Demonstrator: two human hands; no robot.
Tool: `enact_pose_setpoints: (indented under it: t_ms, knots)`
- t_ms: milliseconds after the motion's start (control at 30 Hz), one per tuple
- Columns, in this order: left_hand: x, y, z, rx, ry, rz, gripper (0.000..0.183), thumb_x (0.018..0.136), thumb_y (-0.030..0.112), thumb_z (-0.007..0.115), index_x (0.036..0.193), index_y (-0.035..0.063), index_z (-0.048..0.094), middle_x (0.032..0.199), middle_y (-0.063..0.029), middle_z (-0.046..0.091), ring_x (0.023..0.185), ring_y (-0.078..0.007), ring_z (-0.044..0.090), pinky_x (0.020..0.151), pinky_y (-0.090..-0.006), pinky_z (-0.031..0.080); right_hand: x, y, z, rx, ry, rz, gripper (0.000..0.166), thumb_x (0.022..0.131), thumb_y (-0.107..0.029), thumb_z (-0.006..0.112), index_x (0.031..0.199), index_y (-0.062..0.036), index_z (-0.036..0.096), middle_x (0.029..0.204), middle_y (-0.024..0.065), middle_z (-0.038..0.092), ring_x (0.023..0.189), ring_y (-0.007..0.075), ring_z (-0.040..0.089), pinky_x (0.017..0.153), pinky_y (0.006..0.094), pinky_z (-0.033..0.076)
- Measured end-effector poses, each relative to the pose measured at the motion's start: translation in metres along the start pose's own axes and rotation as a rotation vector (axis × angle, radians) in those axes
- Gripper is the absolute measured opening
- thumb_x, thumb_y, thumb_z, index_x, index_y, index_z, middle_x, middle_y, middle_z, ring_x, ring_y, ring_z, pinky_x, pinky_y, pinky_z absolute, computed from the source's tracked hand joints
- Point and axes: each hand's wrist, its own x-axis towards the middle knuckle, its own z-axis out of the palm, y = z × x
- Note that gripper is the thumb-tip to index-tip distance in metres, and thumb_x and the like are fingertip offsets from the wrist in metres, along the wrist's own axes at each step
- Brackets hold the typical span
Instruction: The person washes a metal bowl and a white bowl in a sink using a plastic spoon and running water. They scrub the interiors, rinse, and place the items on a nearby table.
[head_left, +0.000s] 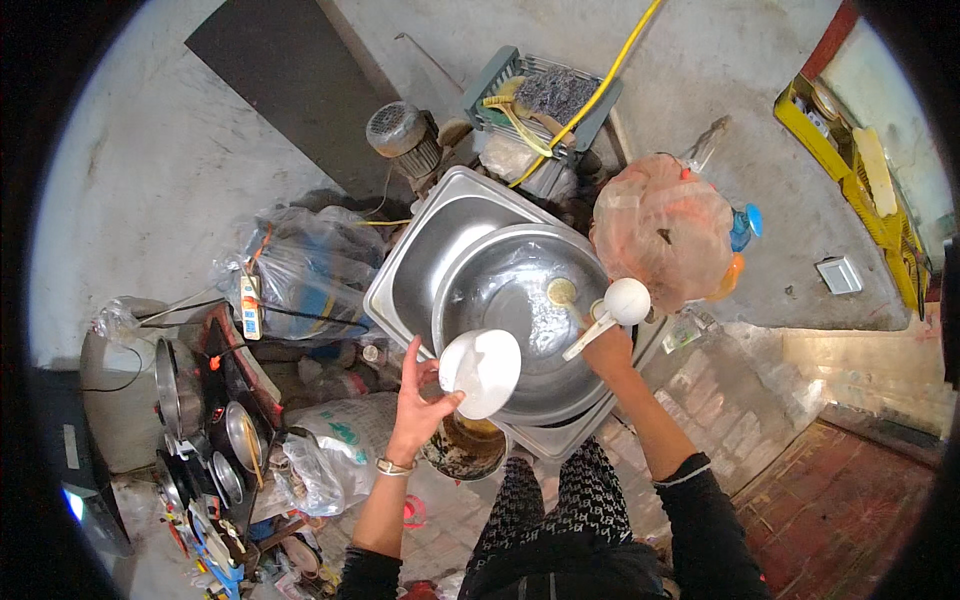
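My left hand (424, 405) grips a white bowl (487, 375) by its rim, tilted over the near left edge of a large round metal basin (450, 300). The basin rests in a stainless steel sink (420, 255). Above the basin's right side, my right hand (606, 349) is closed around a white spoon or ladle (627, 301), its round end up and its handle pointing down to the left. A small yellowish round-headed utensil (561, 292) extends from the same hand over the basin; its exact kind is unclear. Bright glints cover the basin's bottom.
A stained pot (469, 450) stands below the sink's near edge. Behind it are an electric motor (401, 135), a grey basket (480, 94) of scrubbers and a yellow hose (626, 60). A pinkish plastic bag (660, 232) bulges at right. Pans (178, 386) and a power strip (250, 307) lie left.
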Motion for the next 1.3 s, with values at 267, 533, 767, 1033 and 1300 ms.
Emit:
enact_pose_setpoints:
  t_ms: [267,533,767,1033,1300]
  knots:
    - [-0.025,-0.027,0.015,-1.088,0.314,-0.751,0.073,0.077,0.064,0.047,0.125,0.0093,0.043,0.100,-0.0090,0.057,0.081,-0.0182,0.056,0.053,-0.0286,0.043,-0.042,-0.053,-0.073,1.378,-0.531,0.308,0.024,0.085,-0.010,0.057,0.107,-0.0007,0.060,0.062,-0.0052,0.042,0.051,0.0029,0.039,0.039,0.0178,0.022]
    - [-0.006,-0.015,0.046,-1.556,0.382,-0.829,0.066,0.078,0.064,0.044,0.108,0.0051,0.048,0.084,-0.0125,0.049,0.073,-0.0247,0.049,0.068,-0.0394,0.039,-0.092,-0.088,-0.079,0.972,-0.255,-0.090,0.029,0.082,-0.016,0.060,0.108,-0.0021,0.061,0.078,0.0099,0.066,0.067,0.0177,0.063,0.061,0.0286,0.048]
    - [-0.004,-0.013,0.061,-1.671,0.388,-0.911,0.061,0.076,0.065,0.044,0.109,0.0132,0.046,0.098,-0.0152,0.045,0.081,-0.0270,0.047,0.067,-0.0387,0.036,-0.056,-0.084,-0.067,0.729,-0.048,-0.167,0.031,0.080,-0.021,0.059,0.109,-0.0102,0.061,0.074,0.0148,0.063,0.060,0.0303,0.063,0.052,0.0368,0.048]
    - [0.009,-0.005,0.059,-1.647,0.572,-1.043,0.057,0.073,0.053,0.053,0.107,0.0092,0.039,0.109,-0.0188,0.042,0.095,-0.0297,0.045,0.069,-0.0441,0.036,-0.096,-0.093,-0.060,0.587,0.002,-0.347,0.035,0.075,-0.015,0.067,0.109,-0.0086,0.063,0.079,0.0163,0.066,0.062,0.0258,0.064,0.057,0.0303,0.051]
    - [0.018,-0.002,0.056,-1.546,0.550,-1.024,0.052,0.072,0.055,0.051,0.103,0.0142,0.043,0.096,-0.0160,0.049,0.077,-0.0266,0.048,0.066,-0.0365,0.032,-0.026,-0.033,0.005,0.093,0.019,0.054,0.025,0.080,-0.023,0.060,0.100,-0.0090,0.064,0.079,0.0182,0.064,0.069,0.0337,0.063,0.063,0.0410,0.050]
